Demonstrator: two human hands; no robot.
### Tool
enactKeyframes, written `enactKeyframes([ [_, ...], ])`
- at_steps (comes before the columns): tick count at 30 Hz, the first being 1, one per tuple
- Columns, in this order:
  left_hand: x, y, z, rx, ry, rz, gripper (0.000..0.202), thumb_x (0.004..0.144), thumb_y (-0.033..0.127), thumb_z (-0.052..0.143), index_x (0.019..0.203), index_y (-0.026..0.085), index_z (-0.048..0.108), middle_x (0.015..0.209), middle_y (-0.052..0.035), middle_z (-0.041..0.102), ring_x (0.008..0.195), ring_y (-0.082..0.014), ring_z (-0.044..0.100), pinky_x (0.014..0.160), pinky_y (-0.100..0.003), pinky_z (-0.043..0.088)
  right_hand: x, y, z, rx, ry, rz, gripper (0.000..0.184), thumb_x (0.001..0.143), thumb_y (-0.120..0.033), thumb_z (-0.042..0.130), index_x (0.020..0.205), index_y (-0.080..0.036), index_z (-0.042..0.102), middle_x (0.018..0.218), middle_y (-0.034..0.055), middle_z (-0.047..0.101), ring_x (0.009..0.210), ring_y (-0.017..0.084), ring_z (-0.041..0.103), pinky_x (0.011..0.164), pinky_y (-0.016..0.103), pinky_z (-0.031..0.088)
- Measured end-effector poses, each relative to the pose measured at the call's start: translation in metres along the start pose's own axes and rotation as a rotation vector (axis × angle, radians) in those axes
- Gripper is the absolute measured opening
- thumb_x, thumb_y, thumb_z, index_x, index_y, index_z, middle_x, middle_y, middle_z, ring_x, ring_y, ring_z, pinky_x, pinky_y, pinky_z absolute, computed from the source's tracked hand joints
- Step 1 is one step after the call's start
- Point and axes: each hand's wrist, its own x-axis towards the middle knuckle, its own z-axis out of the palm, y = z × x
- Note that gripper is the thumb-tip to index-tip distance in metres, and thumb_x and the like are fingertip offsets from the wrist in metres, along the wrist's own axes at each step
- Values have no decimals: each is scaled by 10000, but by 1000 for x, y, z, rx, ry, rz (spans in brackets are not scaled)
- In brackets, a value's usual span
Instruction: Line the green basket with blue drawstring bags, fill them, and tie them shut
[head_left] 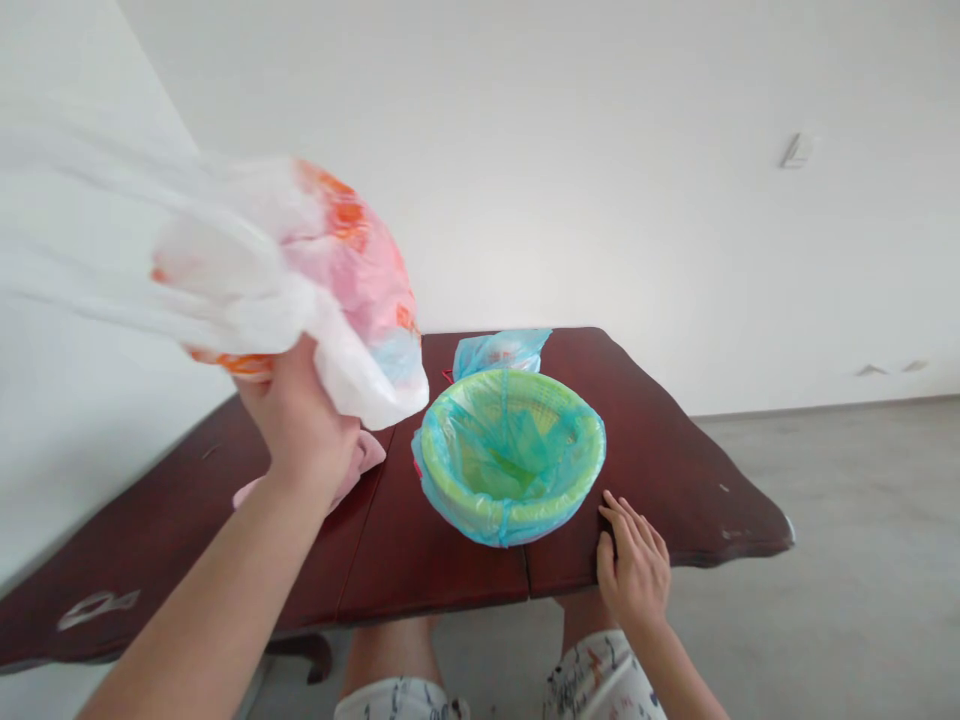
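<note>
Dark red table (652,430) — blue-lined green basket (596,445) on top, blue bag (504,350) behind, pink cloth (369,452) to the left

There is one green basket (587,410), and one blue liner (480,440) is spread inside it. Loose bags number two: one printed bag (364,265) above and to the left of the basket, and one blue bag (517,348) just behind it. One pink cloth (369,452) lies to the basket's left, partly hidden. Grips come to two: one left grip (304,415) left of the basket and one right grip (636,565) to its near right. One bench (660,450) stands beneath the basket. On the wall beyond the basket's right are three fittings (797,150), one high and two low.
</note>
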Motion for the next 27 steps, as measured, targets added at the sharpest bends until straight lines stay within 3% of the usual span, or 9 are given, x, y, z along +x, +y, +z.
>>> enactKeyframes([
  [3, -15, 22, 26, 152, -147, 155, 488, 964, 405, 861, 1422, 289, 739, 1375, -60, 708, 1392, -308, 715, 1265, -521, 633, -1, 0, 1, -7, 6, 3, 348, 1165, -268, 544, 1444, -221, 747, 1650, 112, 796, 1529, 332, 739, 1321, 527, 471],
  [5, -29, 32, 35, 377, -410, 290, 503, 946, 424, 917, 1422, 308, 804, 1310, -80, 663, 1357, -333, 691, 1236, -537, 628, -1, 1, 2, 0, 7, 4, 351, 1163, -272, 546, 1446, -220, 747, 1654, 117, 794, 1528, 336, 738, 1323, 530, 467],
  [7, -43, 37, 41, 578, -747, 360, 520, 979, 447, 917, 1478, 334, 823, 1269, -83, 661, 1287, -331, 707, 1203, -524, 630, -1, 1, 2, 12, 6, 5, 352, 1159, -275, 550, 1444, -223, 751, 1652, 118, 795, 1518, 338, 745, 1318, 529, 466],
  [10, -56, 34, 49, 767, -1167, 283, 559, 1040, 467, 875, 1567, 311, 775, 1373, -101, 729, 1251, -342, 766, 1151, -510, 644, -1, 0, 1, 21, 2, 8, 356, 1149, -274, 559, 1441, -225, 758, 1647, 119, 799, 1513, 339, 749, 1314, 528, 464],
  [14, -58, 30, 64, 779, -1519, 149, 512, 1042, 537, 874, 1472, 274, 781, 1463, -98, 799, 1310, -368, 790, 1147, -493, 625, 0, 0, 0, 17, 8, 1, 351, 1148, -268, 561, 1439, -218, 752, 1653, 120, 795, 1521, 333, 744, 1319, 522, 465],
  [17, -58, 32, 74, 741, -1748, 117, 400, 1029, 508, 865, 1358, 287, 814, 1391, -76, 856, 1234, -350, 820, 1051, -450, 626, 1, 0, 0, 14, 16, -7, 348, 1153, -266, 558, 1442, -219, 747, 1653, 118, 795, 1512, 333, 750, 1319, 524, 466],
  [20, -61, 33, 82, 754, -1888, 92, 295, 1028, 455, 826, 1276, 297, 851, 1308, -69, 891, 1149, -341, 844, 927, -420, 617, 1, 0, 1, 21, 20, -4, 357, 1151, -274, 561, 1451, -223, 747, 1653, 120, 795, 1506, 345, 754, 1315, 540, 468],
  [27, -66, 29, 86, 754, -1926, 83, 315, 1000, 401, 816, 1292, 302, 878, 1243, -84, 916, 1104, -343, 857, 893, -416, 621, -1, 0, 2, 39, 8, 7, 359, 1143, -275, 572, 1453, -228, 747, 1671, 122, 783, 1523, 350, 748, 1323, 546, 462],
])
